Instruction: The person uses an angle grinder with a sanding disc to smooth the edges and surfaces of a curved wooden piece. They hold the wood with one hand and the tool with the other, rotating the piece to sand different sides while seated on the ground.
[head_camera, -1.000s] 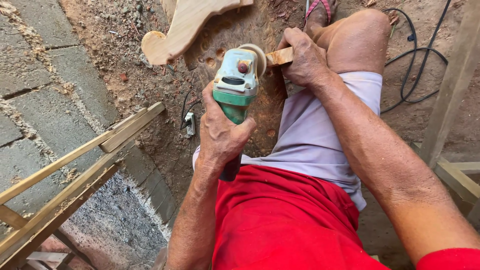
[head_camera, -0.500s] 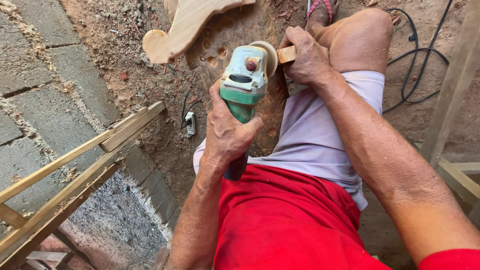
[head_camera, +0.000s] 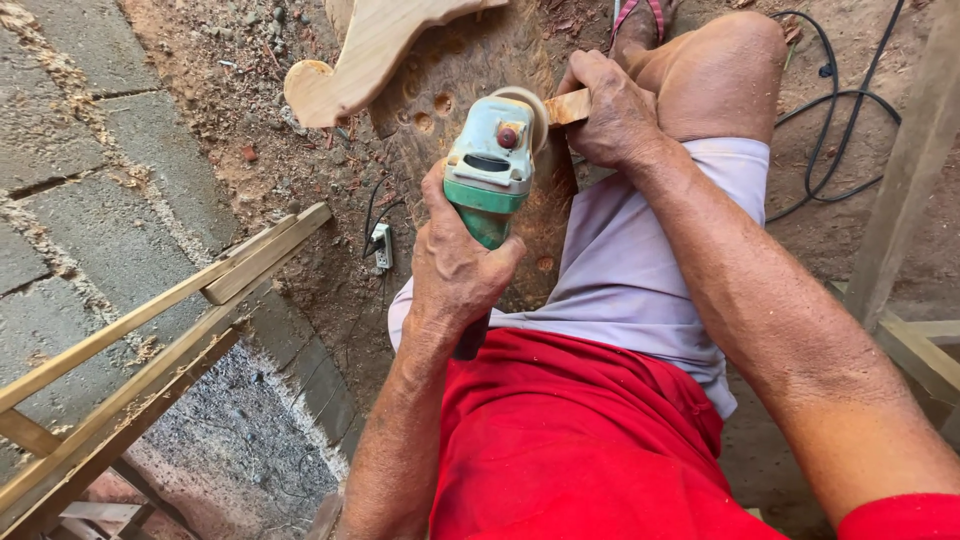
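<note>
My left hand (head_camera: 455, 265) grips the green body of an angle grinder (head_camera: 487, 165) with a pale grey-green head and a round sanding disc (head_camera: 530, 105). The disc touches the end of a small wooden piece (head_camera: 567, 106). My right hand (head_camera: 615, 115) is closed around that wooden piece and rests against my raised right knee (head_camera: 725, 70). Most of the wooden piece is hidden inside my fist.
A curved carved wooden part (head_camera: 365, 55) lies on the sawdust-covered ground ahead. A wooden frame (head_camera: 160, 330) slants at the left over concrete blocks. A power socket (head_camera: 381, 245) and black cables (head_camera: 835, 130) lie on the dirt. A wooden post (head_camera: 905, 170) stands at the right.
The grinder and my left hand shifted slightly right and up toward the wooden piece. My right hand moved up a little with the piece.
</note>
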